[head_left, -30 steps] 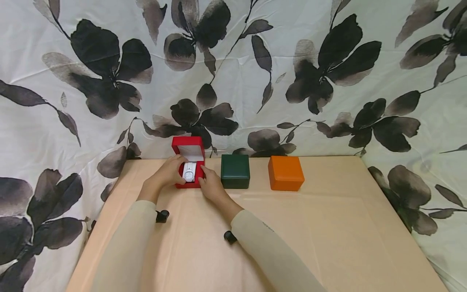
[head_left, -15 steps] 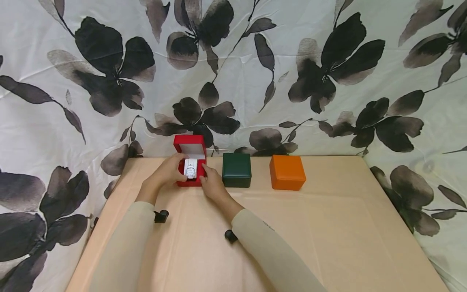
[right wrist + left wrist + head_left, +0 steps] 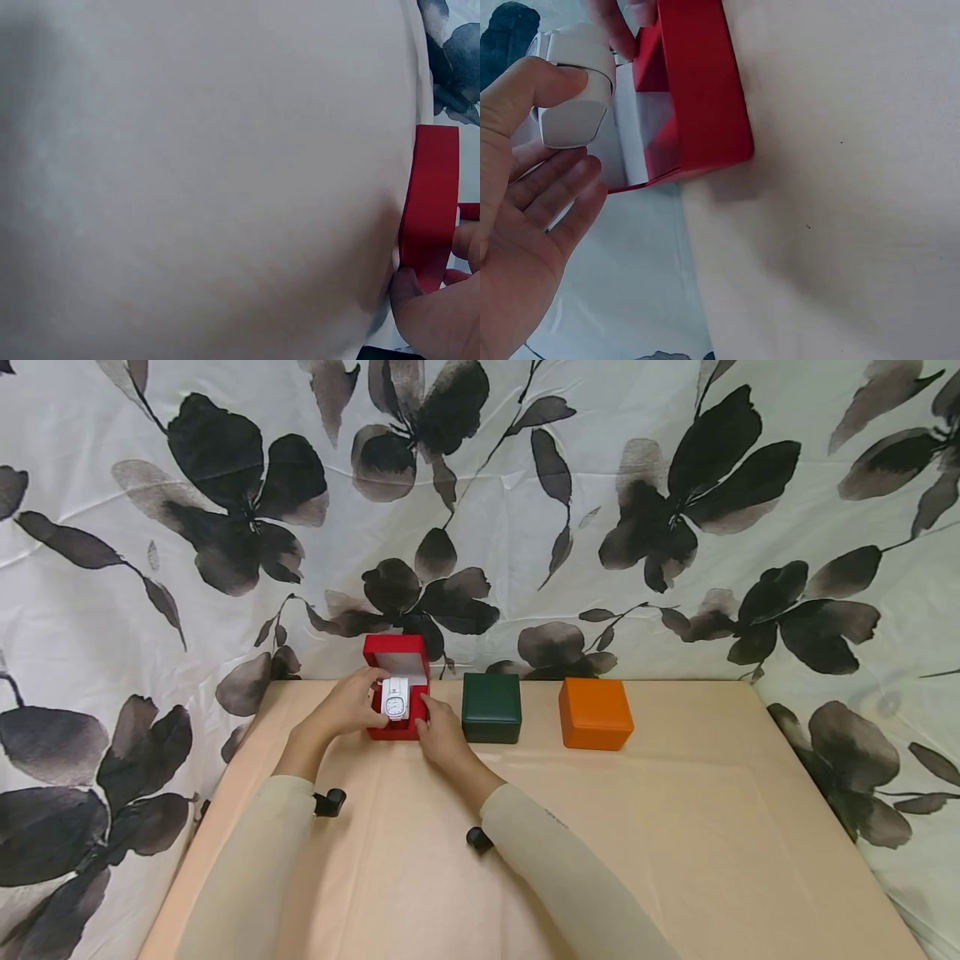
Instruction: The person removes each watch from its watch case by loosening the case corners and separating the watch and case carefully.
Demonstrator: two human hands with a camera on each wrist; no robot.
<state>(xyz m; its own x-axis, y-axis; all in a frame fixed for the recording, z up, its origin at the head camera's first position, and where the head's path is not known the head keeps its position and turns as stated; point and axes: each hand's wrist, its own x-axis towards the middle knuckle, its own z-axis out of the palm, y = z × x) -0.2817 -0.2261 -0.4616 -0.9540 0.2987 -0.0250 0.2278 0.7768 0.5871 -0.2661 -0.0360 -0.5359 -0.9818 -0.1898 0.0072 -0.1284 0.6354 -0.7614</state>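
A person's left hand [image 3: 345,706] pinches a white watch [image 3: 395,698] on its white cushion, thumb and fingers curled around it just above an open red watch box [image 3: 396,692], left of centre in the head view. The right hand [image 3: 441,737] steadies the box's right side, its grip narrow, fingers on the red wall. A closed dark green box [image 3: 491,707] and an orange box [image 3: 595,713] stand in a row to the right on the tan table [image 3: 675,843].
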